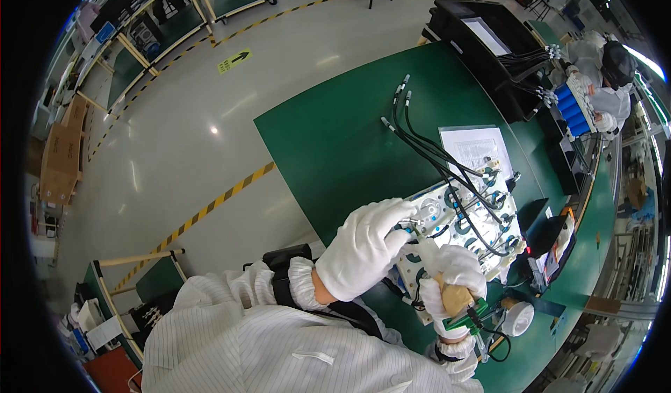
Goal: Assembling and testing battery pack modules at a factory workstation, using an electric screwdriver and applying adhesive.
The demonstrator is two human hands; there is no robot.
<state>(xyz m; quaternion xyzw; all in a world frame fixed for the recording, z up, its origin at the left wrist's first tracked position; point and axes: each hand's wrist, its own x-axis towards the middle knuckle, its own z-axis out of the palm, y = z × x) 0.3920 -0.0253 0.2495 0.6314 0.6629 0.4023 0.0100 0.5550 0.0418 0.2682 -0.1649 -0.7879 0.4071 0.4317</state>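
Observation:
My left hand (363, 247), in a white glove, reaches over the left edge of a white fixture board (454, 232). Its thumb and forefinger close around a small silver fitting (415, 222) near a blue ring. My right hand (453, 274), gloved too, is curled over the board's near edge. A blunt tan piece like a tool handle (458, 300) shows in its palm; the working end is hidden. Black cables (437, 156) with silver connector ends rise from the board and lie across the table. Round dark fittings and blue spots dot the board.
A green table (335, 134) carries the board, a printed sheet (479, 145) and a black bin (482, 50) of cables. Near my right wrist are a green clamp-like piece (467, 316) and a white roll (518, 319). A co-worker (607, 78) handles a blue-and-white block at far right.

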